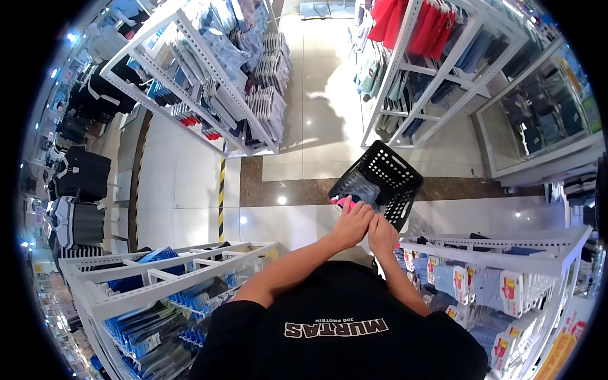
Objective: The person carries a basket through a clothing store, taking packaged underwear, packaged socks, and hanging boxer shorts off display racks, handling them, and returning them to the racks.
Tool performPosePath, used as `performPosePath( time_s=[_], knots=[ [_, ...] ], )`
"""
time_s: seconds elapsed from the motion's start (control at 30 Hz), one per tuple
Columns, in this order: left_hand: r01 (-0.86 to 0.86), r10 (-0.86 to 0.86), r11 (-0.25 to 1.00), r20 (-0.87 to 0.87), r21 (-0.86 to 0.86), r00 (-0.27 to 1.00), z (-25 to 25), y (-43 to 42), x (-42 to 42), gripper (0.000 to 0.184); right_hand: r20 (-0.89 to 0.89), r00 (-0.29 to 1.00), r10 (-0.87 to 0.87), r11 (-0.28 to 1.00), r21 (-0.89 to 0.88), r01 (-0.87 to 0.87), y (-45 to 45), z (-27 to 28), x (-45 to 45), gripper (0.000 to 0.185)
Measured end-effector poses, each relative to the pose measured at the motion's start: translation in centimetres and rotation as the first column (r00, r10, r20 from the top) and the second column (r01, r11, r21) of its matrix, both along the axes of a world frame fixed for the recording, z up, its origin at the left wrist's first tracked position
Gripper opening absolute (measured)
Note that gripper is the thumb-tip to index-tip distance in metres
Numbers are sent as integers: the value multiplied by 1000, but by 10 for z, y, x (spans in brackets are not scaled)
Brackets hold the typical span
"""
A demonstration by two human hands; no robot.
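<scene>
My left hand [354,223] is closed over the near edge of a black shopping basket [398,168] with punched holes. Beside it, almost touching, my right hand [383,237] is also closed, its fingers bent. What the fingers hold is hidden by the hands. A bright pink piece [342,202] shows by my left fingertips, and a smaller pink bit [397,246] peeks out beside my right hand; I cannot tell whether they are one thing. Inside the tilted basket lie grey-blue items [362,186] that look like clothes in clear wrapping.
White racks of hanging clothes stand ahead on the left [253,114] and right [405,69]. Closer racks flank me, left [95,297] and right [538,256]. A tiled aisle [310,126] runs forward; yellow-black tape [221,190] marks the floor. A glass-sided display [544,114] stands at right.
</scene>
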State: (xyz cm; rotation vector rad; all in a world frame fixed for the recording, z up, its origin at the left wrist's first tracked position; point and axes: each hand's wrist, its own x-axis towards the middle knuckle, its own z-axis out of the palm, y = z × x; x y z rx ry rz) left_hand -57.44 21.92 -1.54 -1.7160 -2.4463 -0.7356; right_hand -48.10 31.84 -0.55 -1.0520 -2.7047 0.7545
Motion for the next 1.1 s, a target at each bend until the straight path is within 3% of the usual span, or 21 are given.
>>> performPosePath(
  time_s=[0.3,0.63,0.83,0.97,1.1],
  knots=[
    [125,-126,992,-36,-35,991,0,56,-61,21,-101,992,-76,989,-132,63,34,6,-40,28],
    [185,-185,983,7,0,983,8,120,-85,20,-43,987,-156,982,-118,150,86,1,-58,32],
    [198,-198,980,60,-1,978,6,139,-92,20,-42,981,-189,964,-201,177,108,-6,-62,33],
    [232,-237,972,140,47,961,7,137,-98,34,-70,973,-219,945,-263,194,118,-13,-63,31],
    [244,-284,959,449,148,847,23,105,-127,37,-265,899,-350,761,-640,108,134,-26,-69,27]
  ],
)
